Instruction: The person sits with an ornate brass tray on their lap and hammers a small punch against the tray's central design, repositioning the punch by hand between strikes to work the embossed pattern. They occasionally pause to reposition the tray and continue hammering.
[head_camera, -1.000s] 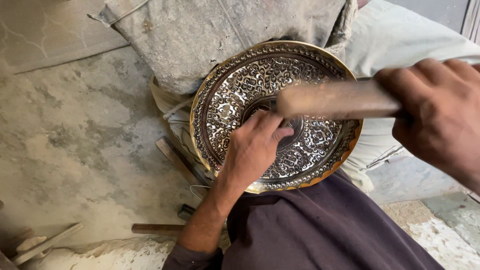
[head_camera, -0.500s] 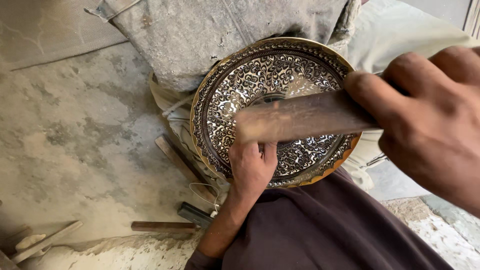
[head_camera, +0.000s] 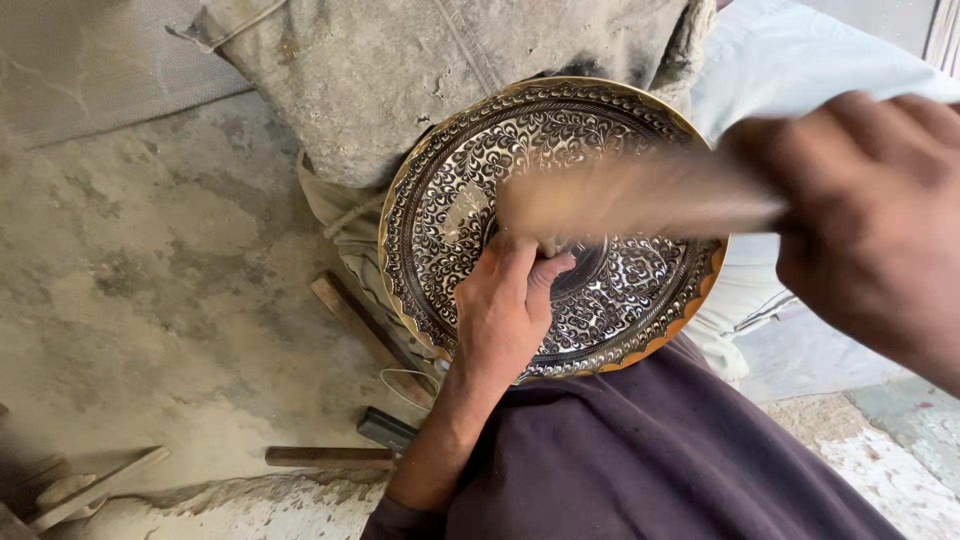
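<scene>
- the round engraved metal plate (head_camera: 480, 190) leaned tilted across the person's lap, its upper rim propped on a dusty grey sack (head_camera: 400, 80) behind it; that slope seemingly turned the patterned face up toward the worker.
- the left hand (head_camera: 505, 310) lay on the lower middle of the plate, fingers curled and pinched together near the centre, apparently on a small tool; the tool itself was too hidden to name.
- this hand also appeared to press the plate down, likely keeping it from sliding off the dark purple cloth (head_camera: 660, 460) over the legs.
- the right hand (head_camera: 870, 220) was closed around the end of a wooden handle (head_camera: 640, 195), which stretched as a motion-blurred streak across the plate toward the left hand's fingertips.
- the two hands were apart, the right raised well nearer the camera, the left flat on the metal.
- on the concrete floor (head_camera: 150, 250) lay a hammer with a wooden shaft (head_camera: 335, 455) just beside the left forearm, and pale wooden sticks (head_camera: 90, 490) further toward the lower left corner, probably kept within easy reach.
- no package, label or sign showed anywhere; the only marked surface was the plate's own scrolling silver-and-dark ornament with a brassy scalloped edge.
</scene>
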